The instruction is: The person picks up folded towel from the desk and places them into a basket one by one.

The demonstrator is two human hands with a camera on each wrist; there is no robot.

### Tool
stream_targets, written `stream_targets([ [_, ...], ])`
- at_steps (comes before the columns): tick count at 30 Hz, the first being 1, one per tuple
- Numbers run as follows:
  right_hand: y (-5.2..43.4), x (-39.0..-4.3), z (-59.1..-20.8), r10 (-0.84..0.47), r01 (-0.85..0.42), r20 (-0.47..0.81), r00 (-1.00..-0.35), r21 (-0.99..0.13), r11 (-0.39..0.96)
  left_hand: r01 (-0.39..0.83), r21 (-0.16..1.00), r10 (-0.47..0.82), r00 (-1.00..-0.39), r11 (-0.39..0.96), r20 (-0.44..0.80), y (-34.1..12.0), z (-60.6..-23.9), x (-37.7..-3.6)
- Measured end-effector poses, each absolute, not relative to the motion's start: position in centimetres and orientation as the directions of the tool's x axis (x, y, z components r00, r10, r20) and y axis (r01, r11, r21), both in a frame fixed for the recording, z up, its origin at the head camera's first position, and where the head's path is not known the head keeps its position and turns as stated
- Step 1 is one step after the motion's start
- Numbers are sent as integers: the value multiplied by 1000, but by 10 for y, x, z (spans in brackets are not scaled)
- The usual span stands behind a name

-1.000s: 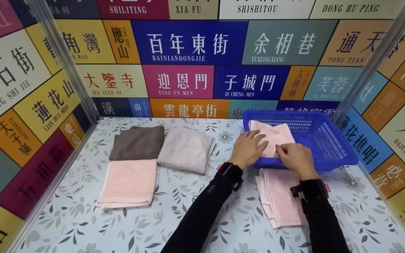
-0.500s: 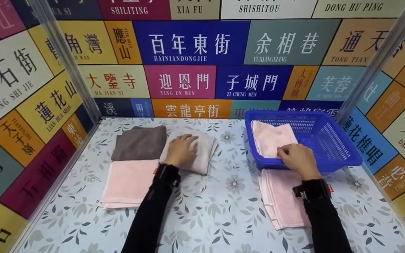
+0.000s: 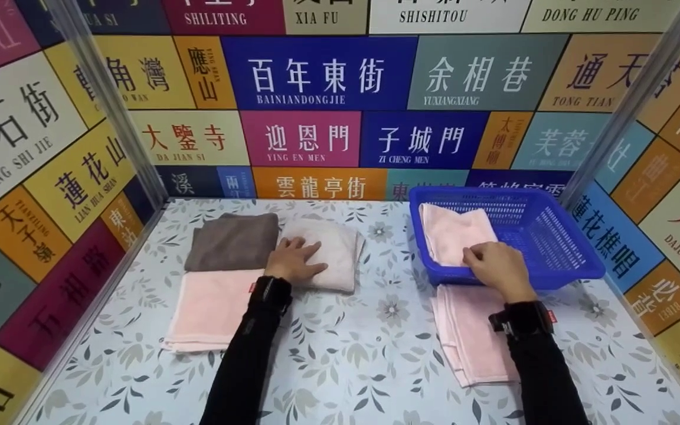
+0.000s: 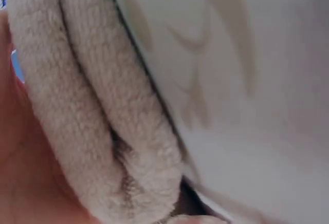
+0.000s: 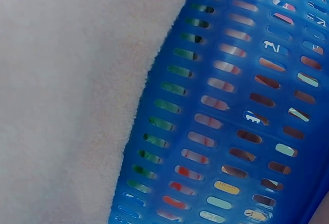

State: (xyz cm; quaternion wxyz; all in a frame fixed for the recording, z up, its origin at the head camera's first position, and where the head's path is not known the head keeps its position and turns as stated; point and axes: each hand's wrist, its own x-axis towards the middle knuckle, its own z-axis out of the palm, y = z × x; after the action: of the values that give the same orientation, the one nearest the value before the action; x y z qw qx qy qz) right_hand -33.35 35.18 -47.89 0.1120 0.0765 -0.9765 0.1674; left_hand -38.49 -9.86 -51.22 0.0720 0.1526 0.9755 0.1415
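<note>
My left hand (image 3: 296, 260) lies on the near left corner of a folded beige towel (image 3: 337, 248) on the table. In the left wrist view the towel's rolled edge (image 4: 103, 106) presses against my palm, with skin under it, so the hand grips that edge. My right hand (image 3: 496, 268) sits at the near rim of a blue plastic basket (image 3: 552, 236), its fingers curled on the near edge of a folded pink towel (image 3: 452, 233) inside. The right wrist view shows that pink towel (image 5: 67, 95) against the slotted basket wall (image 5: 231, 106).
A brown folded towel (image 3: 232, 241) lies left of the beige one, with a pink towel (image 3: 213, 307) in front of it. Another pink towel (image 3: 470, 330) lies on the flowered table (image 3: 363, 354) under my right forearm. Printed walls close in three sides.
My left hand left the basket, crossed left to the beige towel, then drew back to its near left corner. My right hand stayed at the basket's near rim.
</note>
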Motion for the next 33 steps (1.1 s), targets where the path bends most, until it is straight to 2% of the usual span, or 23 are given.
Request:
stream_targets([
  [4,353,-333,-480,-108,-179,234,-966,-312,933,291,248,321,-943,924,-91,-92,-513,-384],
  [10,354,-333,-480,-107,-177,227,-968,-315,933,326,279,355,-933,903,-57,-91,-518,-377],
  [18,354,-332,-479,-105,-172,219,-970,-315,933,401,254,426,-904,880,-49,-90,-516,-360],
  [25,353,-331,-479,-99,-178,253,-962,-312,933,464,325,499,-866,824,-30,-98,-514,-344],
  [33,353,-330,-479,-113,-190,248,-962,-310,932,488,349,536,-843,800,-52,-102,-510,-318],
])
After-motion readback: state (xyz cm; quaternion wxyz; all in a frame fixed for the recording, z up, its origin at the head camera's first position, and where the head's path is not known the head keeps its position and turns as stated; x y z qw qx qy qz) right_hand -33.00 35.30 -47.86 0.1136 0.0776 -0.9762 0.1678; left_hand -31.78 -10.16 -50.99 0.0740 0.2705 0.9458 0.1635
